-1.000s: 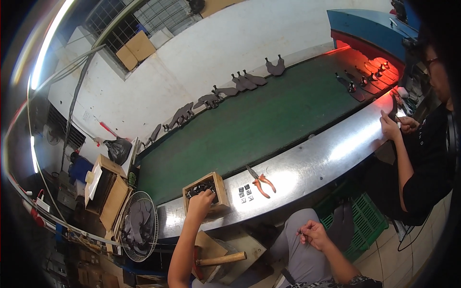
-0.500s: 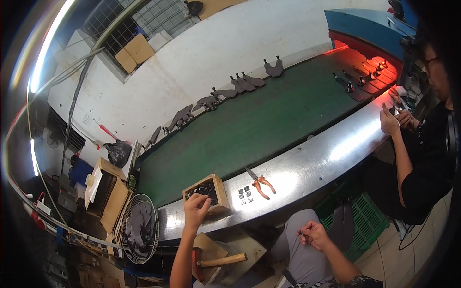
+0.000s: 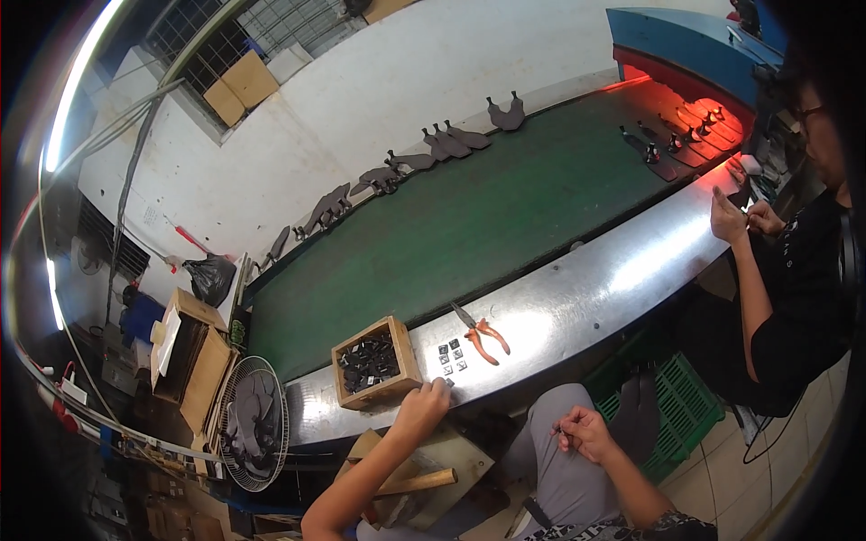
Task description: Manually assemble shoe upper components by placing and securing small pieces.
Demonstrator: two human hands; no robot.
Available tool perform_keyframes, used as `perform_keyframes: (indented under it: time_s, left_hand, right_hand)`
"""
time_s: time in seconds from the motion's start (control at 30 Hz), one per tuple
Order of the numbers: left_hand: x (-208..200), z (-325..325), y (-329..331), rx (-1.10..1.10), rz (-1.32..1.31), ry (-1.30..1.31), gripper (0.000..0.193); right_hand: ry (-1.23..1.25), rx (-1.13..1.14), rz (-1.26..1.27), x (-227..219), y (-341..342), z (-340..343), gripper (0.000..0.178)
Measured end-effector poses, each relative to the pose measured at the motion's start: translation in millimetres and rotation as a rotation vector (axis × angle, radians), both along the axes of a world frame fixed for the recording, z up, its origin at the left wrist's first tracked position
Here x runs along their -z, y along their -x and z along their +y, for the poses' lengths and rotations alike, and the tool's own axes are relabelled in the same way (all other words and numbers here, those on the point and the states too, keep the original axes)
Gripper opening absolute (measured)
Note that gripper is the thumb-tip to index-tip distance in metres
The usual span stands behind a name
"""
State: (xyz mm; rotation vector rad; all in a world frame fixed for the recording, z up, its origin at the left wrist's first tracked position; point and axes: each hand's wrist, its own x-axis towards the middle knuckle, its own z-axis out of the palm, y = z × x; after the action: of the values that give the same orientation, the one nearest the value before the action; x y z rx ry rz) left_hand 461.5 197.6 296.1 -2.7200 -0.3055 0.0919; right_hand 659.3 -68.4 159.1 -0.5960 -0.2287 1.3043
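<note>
My left hand point(image 3: 424, 408) is closed in a pinch at the bench's near edge, just right of a wooden box point(image 3: 410, 353) full of small black pieces. Whatever sits between its fingertips is too small to make out. Over my grey-trousered thigh, my right hand point(image 3: 586, 436) is also closed, its fingertips pinched around something small and dark that I cannot name. Several small square dark pieces point(image 3: 444, 350) lie in short rows on the metal strip. Pliers point(image 3: 485, 337) with orange handles rest beside them, jaws pointing away from me.
A green conveyor belt point(image 3: 406, 243) runs behind the metal bench point(image 3: 550, 316), with grey cut pieces point(image 3: 442, 142) along its far side. A hammer point(image 3: 419, 482) lies below my left forearm. A round wire basket point(image 3: 255, 424) stands left. A co-worker point(image 3: 785, 270) sits right, by a green crate point(image 3: 681, 410).
My left hand has moved from above the wooden box to the right and nearer me, uncovering the black pieces inside. My right hand stays over my thigh, still pinched.
</note>
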Motion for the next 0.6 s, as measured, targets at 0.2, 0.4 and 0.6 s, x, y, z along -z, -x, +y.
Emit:
perform_keyframes:
  time_s: [0.2, 0.4, 0.6]
  left_hand:
    - [-14, -10, 1, -0.321, -0.219, 0.38, 0.019]
    - [-10, -11, -10, -0.438, -0.354, 0.479, 0.028]
    - [-1, -14, -18, -0.504, -0.319, 0.549, 0.031]
  right_hand:
    - [0.001, -0.012, -0.01, -1, -2, -1, 0.009]
    - [0.005, -0.007, 0.003, -3, -2, -1, 0.009]
    - [0.003, -0.014, 0.016, -2, -1, 0, 0.009]
